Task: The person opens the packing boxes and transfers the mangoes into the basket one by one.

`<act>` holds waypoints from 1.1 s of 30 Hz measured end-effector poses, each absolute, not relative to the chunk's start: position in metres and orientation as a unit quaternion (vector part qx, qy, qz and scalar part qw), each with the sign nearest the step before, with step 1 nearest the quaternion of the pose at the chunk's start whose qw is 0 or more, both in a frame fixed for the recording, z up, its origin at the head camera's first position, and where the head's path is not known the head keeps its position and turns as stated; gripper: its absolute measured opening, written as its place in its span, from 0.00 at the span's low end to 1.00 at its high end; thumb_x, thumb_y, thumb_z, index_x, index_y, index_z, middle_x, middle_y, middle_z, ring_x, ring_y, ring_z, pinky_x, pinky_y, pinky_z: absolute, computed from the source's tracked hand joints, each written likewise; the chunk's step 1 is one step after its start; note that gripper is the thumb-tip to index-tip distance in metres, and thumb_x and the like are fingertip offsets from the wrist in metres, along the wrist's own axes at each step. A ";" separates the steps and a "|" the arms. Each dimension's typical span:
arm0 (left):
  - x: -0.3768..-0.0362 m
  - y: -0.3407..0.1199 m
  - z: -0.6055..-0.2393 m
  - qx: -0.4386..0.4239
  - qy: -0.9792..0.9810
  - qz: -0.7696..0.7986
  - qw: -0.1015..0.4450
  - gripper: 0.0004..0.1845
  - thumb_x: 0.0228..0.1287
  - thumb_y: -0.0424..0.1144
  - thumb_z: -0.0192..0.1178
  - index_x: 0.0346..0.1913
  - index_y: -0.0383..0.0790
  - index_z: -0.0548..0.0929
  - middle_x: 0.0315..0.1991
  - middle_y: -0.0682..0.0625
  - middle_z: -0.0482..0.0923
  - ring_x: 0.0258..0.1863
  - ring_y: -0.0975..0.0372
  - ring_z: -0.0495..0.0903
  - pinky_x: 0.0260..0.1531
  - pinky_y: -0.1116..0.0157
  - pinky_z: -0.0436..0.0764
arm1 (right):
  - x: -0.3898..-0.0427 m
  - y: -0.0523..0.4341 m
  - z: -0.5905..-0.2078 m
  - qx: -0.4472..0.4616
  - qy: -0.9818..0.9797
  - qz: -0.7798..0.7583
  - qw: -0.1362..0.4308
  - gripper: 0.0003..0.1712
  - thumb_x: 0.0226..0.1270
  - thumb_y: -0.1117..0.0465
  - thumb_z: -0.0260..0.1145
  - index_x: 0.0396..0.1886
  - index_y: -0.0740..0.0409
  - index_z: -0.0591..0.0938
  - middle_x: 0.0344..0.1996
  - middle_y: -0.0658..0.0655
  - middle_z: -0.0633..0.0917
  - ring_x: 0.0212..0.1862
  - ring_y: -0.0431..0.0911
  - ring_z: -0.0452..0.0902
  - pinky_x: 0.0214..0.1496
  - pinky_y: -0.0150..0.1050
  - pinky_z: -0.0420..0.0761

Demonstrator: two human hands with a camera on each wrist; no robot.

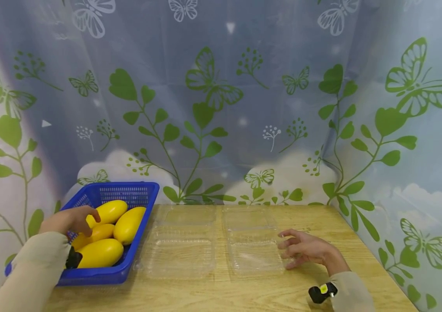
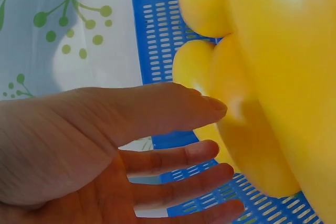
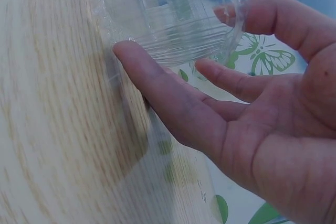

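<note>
Fingers (image 2: 178, 156) on the left hand (image 1: 69, 220) are straight and a bit spread, thumb stretched out, just reaching the nearest smooth yellow oblong fruit (image 1: 108, 212) without closing round it. From the left wrist view the thumb tip sits right at the fruit's skin, though I can't tell if it's truly touching. That fruit lies on top of three more of the same yellow fruits (image 1: 100, 253), all piled in the blue perforated plastic basket (image 1: 143, 190) at the left end of the light wooden desk (image 1: 244, 294).

Over on the right, the right hand (image 1: 307, 250) has its fingers (image 3: 157, 85) apart and relaxed, gripping nothing. Fingertips rest against the right edge of the clear plastic clamshell container (image 1: 253, 240), which lies open flat on the desk. A second clear plastic clamshell container (image 1: 182, 242) lies open just beside it, between it and the basket.

Both sleeves are beige, and there's a small black wrist-worn camera (image 1: 322, 292) on the right wrist. A curtain printed with green leaves and butterflies (image 1: 221, 99) hangs behind the desk.
</note>
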State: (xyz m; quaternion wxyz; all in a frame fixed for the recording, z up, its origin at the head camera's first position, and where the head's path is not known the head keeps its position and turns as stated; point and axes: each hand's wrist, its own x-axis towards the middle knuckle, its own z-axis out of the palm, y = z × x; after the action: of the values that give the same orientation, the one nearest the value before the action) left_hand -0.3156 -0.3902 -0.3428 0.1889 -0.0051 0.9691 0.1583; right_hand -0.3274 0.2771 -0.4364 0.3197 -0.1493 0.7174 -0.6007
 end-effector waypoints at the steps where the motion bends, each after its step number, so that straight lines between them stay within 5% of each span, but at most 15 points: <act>1: -0.316 -0.390 -0.342 -0.005 0.969 0.157 0.189 0.27 0.62 0.34 0.69 0.64 0.36 0.76 0.66 0.18 0.61 0.50 0.37 0.74 0.40 0.50 0.86 | -0.328 0.277 -0.436 -0.149 0.718 -0.600 0.320 0.43 0.73 0.67 0.61 0.78 0.72 0.48 0.66 0.72 0.71 0.54 0.51 0.83 0.52 0.51 0.89; 18: -0.316 -0.387 -0.339 0.011 0.966 0.182 0.185 0.24 0.69 0.32 0.64 0.66 0.33 0.75 0.67 0.18 0.62 0.55 0.33 0.74 0.41 0.44 0.87 | -0.328 0.276 -0.435 -0.139 0.725 -0.595 0.318 0.44 0.72 0.67 0.62 0.78 0.72 0.49 0.67 0.73 0.70 0.54 0.51 0.82 0.52 0.51 0.89; 25: -0.312 -0.372 -0.330 0.053 0.972 0.168 0.158 0.24 0.69 0.27 0.60 0.67 0.32 0.74 0.68 0.18 0.63 0.62 0.28 0.71 0.52 0.39 0.82 | -0.328 0.277 -0.436 -0.132 0.726 -0.597 0.314 0.43 0.73 0.67 0.61 0.78 0.72 0.49 0.68 0.75 0.69 0.55 0.52 0.83 0.52 0.51 0.89; 33: -0.314 -0.352 -0.318 0.114 0.980 0.110 0.121 0.24 0.65 0.24 0.62 0.65 0.30 0.76 0.65 0.21 0.70 0.60 0.30 0.74 0.52 0.43 0.85 | -0.329 0.276 -0.437 -0.144 0.713 -0.606 0.321 0.42 0.74 0.68 0.59 0.78 0.73 0.48 0.69 0.77 0.67 0.55 0.53 0.83 0.53 0.52 0.89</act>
State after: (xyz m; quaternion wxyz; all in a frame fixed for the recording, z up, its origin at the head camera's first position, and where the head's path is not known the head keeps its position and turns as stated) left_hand -0.3137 -0.3523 -0.3177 0.1212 0.1144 0.9799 0.1099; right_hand -0.3287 0.2762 -0.4374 0.3209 -0.1445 0.7134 -0.6060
